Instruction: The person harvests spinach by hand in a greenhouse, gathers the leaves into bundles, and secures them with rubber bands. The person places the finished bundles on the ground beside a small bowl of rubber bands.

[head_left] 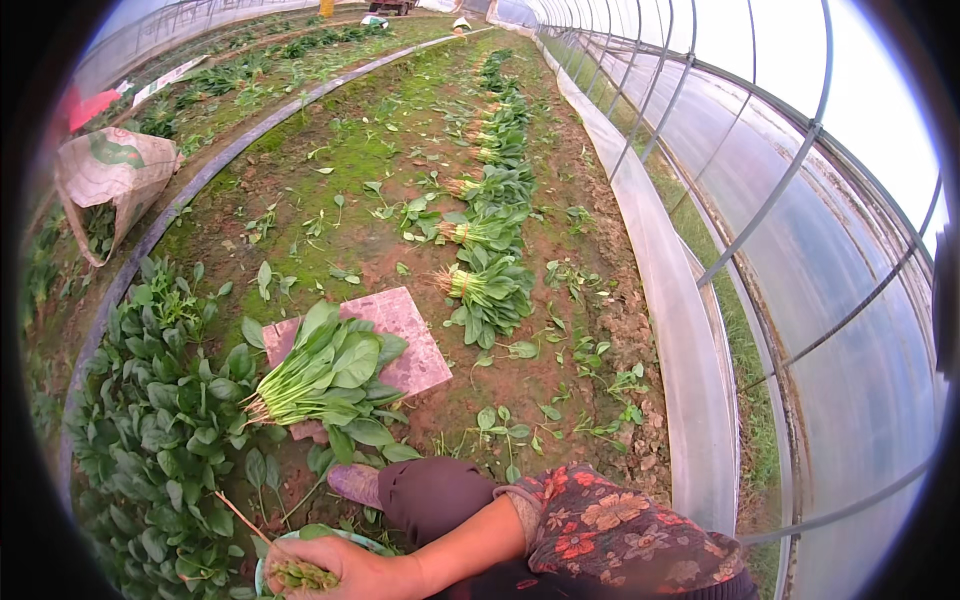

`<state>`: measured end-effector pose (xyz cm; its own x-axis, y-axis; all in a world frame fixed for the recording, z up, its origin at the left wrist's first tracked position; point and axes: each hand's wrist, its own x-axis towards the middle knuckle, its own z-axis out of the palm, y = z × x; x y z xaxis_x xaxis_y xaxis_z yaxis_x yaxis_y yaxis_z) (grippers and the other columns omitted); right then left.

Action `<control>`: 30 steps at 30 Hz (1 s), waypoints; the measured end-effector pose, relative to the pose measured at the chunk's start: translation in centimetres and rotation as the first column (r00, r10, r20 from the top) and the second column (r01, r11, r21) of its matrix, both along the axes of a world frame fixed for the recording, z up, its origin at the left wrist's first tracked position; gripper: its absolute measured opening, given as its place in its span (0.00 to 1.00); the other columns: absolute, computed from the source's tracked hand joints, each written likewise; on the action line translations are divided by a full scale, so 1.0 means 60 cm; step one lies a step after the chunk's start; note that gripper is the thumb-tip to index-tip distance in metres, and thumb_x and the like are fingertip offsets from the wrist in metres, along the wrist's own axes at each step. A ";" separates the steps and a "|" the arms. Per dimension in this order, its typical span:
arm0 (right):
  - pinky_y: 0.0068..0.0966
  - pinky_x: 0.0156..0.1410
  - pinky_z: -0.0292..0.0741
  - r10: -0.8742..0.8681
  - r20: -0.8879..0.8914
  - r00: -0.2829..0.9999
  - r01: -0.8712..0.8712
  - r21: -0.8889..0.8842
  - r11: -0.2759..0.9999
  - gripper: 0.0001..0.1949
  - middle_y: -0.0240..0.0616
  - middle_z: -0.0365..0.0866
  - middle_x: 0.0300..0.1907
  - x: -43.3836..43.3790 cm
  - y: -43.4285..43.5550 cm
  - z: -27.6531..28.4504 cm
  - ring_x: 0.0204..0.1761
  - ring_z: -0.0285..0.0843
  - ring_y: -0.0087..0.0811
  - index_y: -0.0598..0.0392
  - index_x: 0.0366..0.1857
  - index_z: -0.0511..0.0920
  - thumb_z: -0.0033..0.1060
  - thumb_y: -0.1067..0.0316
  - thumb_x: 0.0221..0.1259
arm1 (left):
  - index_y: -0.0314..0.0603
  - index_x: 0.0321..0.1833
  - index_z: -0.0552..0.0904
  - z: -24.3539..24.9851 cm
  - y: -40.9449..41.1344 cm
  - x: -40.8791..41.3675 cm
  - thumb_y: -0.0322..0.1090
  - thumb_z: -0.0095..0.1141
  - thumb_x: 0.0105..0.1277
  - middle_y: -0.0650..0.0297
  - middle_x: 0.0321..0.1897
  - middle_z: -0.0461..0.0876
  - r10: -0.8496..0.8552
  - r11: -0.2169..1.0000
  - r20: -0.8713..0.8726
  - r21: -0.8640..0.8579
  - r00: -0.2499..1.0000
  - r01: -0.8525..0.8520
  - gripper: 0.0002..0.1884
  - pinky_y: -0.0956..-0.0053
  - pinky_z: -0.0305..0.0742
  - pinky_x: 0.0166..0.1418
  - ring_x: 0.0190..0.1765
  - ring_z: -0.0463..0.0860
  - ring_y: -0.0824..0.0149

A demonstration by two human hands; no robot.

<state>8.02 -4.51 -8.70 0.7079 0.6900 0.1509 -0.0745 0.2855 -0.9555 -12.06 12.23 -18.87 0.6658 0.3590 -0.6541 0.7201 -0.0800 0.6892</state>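
Note:
My right hand [307, 566] reaches in from the right at the bottom edge, closed around a small bunch of green stems [304, 575]. A thin brown stalk or strip [241, 517] sticks up beside its fingers. Under the hand shows the pale teal rim [360, 540] of a round container, its inside mostly hidden. My left hand is out of view. Before me, a leafy spinach bunch [322, 375] lies across a pinkish flat board [405, 337], roots towards the left; no tie is visible on it.
Dense spinach plants [165, 420] grow at the left beside a grey hose [187, 187]. Tied spinach bunches [484, 289] lie in a row leading away. An open woven sack [116, 169] holding greens stands at upper left. Plastic sheeting [675, 322] and greenhouse hoops [780, 187] line the right.

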 end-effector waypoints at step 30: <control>0.21 0.48 0.73 0.082 -0.112 0.990 -0.084 -0.011 0.996 0.11 0.31 0.76 0.37 0.002 0.017 -0.011 0.41 0.73 0.19 0.60 0.44 0.71 0.60 0.72 0.62 | 0.34 0.58 0.78 -0.010 0.012 0.007 0.33 0.51 0.71 0.55 0.51 0.81 0.072 0.997 -0.064 -0.009 0.995 -0.073 0.16 0.70 0.71 0.59 0.53 0.78 0.63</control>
<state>8.14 -3.47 -9.36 0.6597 0.7489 0.0628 -0.2039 0.2587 -0.9442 -11.66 12.97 -19.45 0.5951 0.3971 -0.6987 0.7663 -0.0182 0.6423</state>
